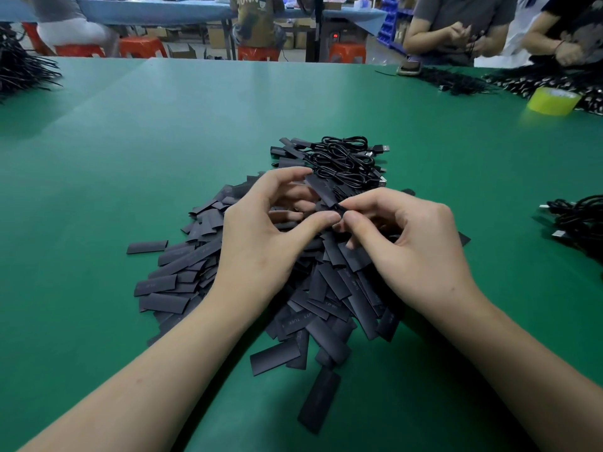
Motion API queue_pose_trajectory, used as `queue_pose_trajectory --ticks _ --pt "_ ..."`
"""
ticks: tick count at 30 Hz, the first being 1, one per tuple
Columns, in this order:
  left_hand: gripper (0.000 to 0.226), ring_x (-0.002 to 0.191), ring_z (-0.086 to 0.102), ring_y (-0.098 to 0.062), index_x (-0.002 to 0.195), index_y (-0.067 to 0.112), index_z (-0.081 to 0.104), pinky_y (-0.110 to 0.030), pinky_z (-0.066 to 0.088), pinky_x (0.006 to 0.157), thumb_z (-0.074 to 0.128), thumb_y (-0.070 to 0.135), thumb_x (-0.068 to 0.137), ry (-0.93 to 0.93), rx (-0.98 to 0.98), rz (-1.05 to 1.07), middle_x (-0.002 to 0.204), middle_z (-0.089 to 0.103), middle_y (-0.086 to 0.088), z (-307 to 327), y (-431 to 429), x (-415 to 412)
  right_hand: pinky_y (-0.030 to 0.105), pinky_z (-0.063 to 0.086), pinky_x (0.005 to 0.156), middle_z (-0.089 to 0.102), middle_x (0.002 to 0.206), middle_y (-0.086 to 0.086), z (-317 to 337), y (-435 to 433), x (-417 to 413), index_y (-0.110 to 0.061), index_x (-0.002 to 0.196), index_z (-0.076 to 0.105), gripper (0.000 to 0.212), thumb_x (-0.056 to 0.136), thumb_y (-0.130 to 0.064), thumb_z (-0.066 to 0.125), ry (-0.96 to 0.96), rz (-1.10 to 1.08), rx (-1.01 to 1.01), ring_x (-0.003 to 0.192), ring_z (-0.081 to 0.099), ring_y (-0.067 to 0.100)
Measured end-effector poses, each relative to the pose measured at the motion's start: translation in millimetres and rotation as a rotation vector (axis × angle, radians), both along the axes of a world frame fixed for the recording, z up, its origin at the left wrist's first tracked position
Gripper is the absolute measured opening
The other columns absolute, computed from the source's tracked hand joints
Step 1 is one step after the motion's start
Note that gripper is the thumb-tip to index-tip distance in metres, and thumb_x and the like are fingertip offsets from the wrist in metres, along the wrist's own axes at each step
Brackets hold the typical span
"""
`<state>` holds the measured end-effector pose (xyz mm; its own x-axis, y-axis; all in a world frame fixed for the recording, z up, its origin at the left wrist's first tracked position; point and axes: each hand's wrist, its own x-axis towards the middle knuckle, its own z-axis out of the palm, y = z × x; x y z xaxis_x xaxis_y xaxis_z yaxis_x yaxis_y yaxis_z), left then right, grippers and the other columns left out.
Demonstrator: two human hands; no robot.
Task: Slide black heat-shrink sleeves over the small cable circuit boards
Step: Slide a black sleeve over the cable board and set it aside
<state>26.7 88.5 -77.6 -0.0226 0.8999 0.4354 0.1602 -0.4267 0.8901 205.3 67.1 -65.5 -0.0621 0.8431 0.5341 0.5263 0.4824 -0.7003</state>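
A heap of flat black heat-shrink sleeves (329, 288) lies on the green table (130, 158) in front of me. Both hands hover over the heap's far part. My left hand (270, 230) holds one black sleeve (321, 190) between thumb and fingers, the sleeve pointing up and away. My right hand (401, 236) pinches a small dark piece at the sleeve's near end, where the two thumbs almost meet; I cannot tell whether it is a circuit board. Just beyond the hands sits a bundle of coiled black USB cables (346, 161).
More black cables (577, 223) lie at the right edge, and a yellow-green tape roll (553, 100) stands far right. Cable piles (456, 81) sit before two seated persons at the far side. Another dark cable pile (23, 70) lies far left. Red stools stand beyond the table.
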Motion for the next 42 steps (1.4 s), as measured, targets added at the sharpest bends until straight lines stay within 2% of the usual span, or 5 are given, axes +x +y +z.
queue_pose_trajectory --ticks 5,16,28,40,42 --pt "0.049 0.088 0.073 -0.015 0.121 0.023 0.067 -0.038 0.06 0.086 0.089 0.025 0.077 0.059 0.034 0.059 0.095 0.075 0.004 2.3 0.5 -1.0 0.026 0.06 0.075 0.078 0.086 -0.007 0.6 -1.1 -1.4 -0.02 0.105 0.074 0.018 0.097 -0.008 0.063 0.116 0.099 -0.139 0.074 0.076 0.007" --pt "0.045 0.08 0.071 -0.01 0.12 0.022 0.068 -0.02 0.055 0.083 0.084 0.031 0.079 0.262 0.204 0.163 0.084 0.073 0.015 7.1 -6.0 -2.2 0.028 0.059 0.058 0.077 0.076 0.003 5.0 -3.2 -3.7 -0.011 0.091 0.068 0.006 0.096 -0.008 0.067 0.263 0.147 -0.276 0.068 0.076 0.019" --pt "0.045 0.075 0.069 -0.007 0.12 0.029 0.068 -0.04 0.059 0.079 0.073 0.046 0.079 0.336 0.245 0.209 0.079 0.071 0.016 8.6 -6.1 -3.7 0.025 0.056 0.057 0.076 0.075 0.007 4.7 -4.9 -6.7 -0.009 0.091 0.068 0.007 0.097 -0.006 0.066 0.347 0.179 -0.324 0.067 0.076 0.024" --pt "0.045 0.086 0.069 -0.015 0.12 0.025 0.067 -0.039 0.059 0.082 0.078 0.03 0.077 0.248 0.163 0.117 0.093 0.071 0.012 6.6 -2.6 -4.3 0.029 0.057 0.063 0.074 0.076 -0.008 5.7 -8.3 -6.4 -0.025 0.089 0.073 0.011 0.088 -0.015 0.077 0.042 0.031 -0.072 0.07 0.072 0.011" --pt "0.046 0.084 0.069 -0.016 0.121 0.027 0.065 -0.038 0.059 0.081 0.078 0.029 0.076 0.214 0.157 0.114 0.092 0.068 0.014 6.6 -2.7 -4.3 0.02 0.051 0.061 0.074 0.077 -0.009 6.2 -8.0 -7.3 -0.027 0.089 0.073 0.01 0.088 -0.017 0.077 0.055 0.033 -0.083 0.072 0.071 0.011"
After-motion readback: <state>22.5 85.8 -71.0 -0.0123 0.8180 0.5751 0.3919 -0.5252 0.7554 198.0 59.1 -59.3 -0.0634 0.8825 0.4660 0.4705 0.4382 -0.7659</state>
